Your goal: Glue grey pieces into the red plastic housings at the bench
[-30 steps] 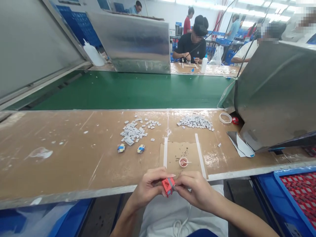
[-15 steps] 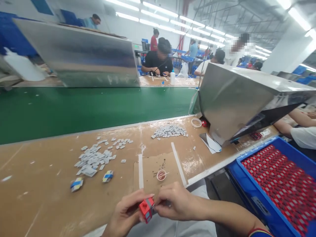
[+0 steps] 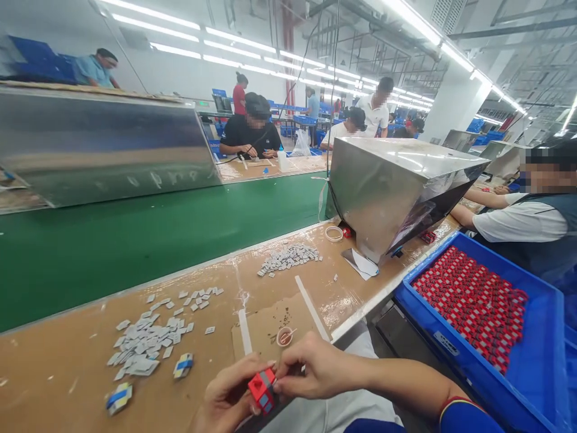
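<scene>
A small red plastic toy piece [image 3: 262, 388] with a grey band and pale blue window-like squares is gripped in my left hand [image 3: 228, 391], fingers wrapped round its left side. My right hand [image 3: 315, 367] has thumb and forefinger pinched at the right side of the piece; whatever is between those fingertips is hidden. Just beyond my hands, a small cup [image 3: 278, 342] of reddish content with a thin stick in it stands on a cardboard sheet [image 3: 259, 322] that has dark specks. Two blue-banded bundles [image 3: 183, 365] and a loose pile of small pale tiles [image 3: 146, 340] lie to the left.
Another heap of pale tiles [image 3: 293, 258] lies farther back, near a white ring [image 3: 334, 234]. A metal hood [image 3: 383, 186] stands at right, and a green conveyor belt [image 3: 171, 234] runs behind. At right, a blue crate [image 3: 547, 337] holds many red pieces beside a seated co-worker [image 3: 527, 228].
The camera view has swung to the right, so the crate and a co-worker show more fully. Both hands keep the red piece between them, with little change in their hold.
</scene>
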The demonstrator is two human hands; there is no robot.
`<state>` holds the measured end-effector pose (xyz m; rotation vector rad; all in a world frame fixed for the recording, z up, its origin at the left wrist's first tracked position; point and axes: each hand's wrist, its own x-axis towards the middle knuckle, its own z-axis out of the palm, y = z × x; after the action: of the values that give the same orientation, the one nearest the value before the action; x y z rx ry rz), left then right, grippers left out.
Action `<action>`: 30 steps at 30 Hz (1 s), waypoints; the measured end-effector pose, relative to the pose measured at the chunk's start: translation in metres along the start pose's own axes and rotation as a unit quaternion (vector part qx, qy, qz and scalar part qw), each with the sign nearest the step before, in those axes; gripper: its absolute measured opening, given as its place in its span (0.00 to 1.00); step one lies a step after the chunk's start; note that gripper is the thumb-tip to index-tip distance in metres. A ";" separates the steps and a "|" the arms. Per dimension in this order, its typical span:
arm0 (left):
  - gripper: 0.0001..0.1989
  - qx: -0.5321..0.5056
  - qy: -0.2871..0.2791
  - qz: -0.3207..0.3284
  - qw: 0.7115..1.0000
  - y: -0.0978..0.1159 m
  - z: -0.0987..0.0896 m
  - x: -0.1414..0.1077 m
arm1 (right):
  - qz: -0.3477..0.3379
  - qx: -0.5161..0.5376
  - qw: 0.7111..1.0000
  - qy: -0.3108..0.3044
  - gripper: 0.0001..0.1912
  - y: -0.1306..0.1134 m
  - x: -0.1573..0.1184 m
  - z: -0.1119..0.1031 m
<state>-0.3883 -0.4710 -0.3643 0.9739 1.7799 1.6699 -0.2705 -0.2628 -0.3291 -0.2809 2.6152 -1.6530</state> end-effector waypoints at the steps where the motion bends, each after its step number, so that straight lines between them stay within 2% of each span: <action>1: 0.21 0.009 -0.006 0.005 1.000 0.004 -0.002 0.004 | 0.007 0.012 1.000 0.013 0.09 -0.003 0.000 -0.001; 4: 0.22 -0.002 -0.001 0.017 1.000 0.022 -0.001 0.015 | 0.005 0.026 0.998 0.050 0.12 -0.023 -0.003 -0.005; 7: 0.21 -0.088 0.004 0.024 0.996 0.033 0.013 0.029 | 0.006 0.030 0.995 0.092 0.11 -0.049 -0.009 -0.014; 10: 0.22 -0.205 -0.001 0.002 0.979 0.026 0.030 0.040 | 0.037 0.061 0.992 0.107 0.11 -0.065 -0.015 -0.023; 13: 0.26 -0.309 -0.003 -0.057 0.949 0.016 0.047 0.042 | 0.072 0.128 0.981 0.124 0.13 -0.070 -0.024 -0.025; 18: 0.29 -0.375 -0.053 -0.127 0.917 0.016 0.068 0.041 | 0.101 0.181 0.966 0.155 0.15 -0.071 -0.041 -0.031; 23: 0.32 -0.415 -0.088 -0.152 0.893 0.032 0.092 0.057 | 0.120 0.185 0.963 0.158 0.14 -0.075 -0.062 -0.062; 27: 0.28 -0.438 -0.114 -0.161 0.877 0.053 0.128 0.074 | 0.138 0.194 0.957 0.166 0.12 -0.082 -0.082 -0.096; 30: 0.24 -0.450 -0.122 -0.174 0.867 0.066 0.159 0.082 | 0.167 0.222 0.949 0.146 0.13 -0.081 -0.094 -0.122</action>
<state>-0.3054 -0.3089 -0.3082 0.3690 0.7577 1.7373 -0.1828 -0.1718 -0.2092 0.4279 2.1905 -2.2025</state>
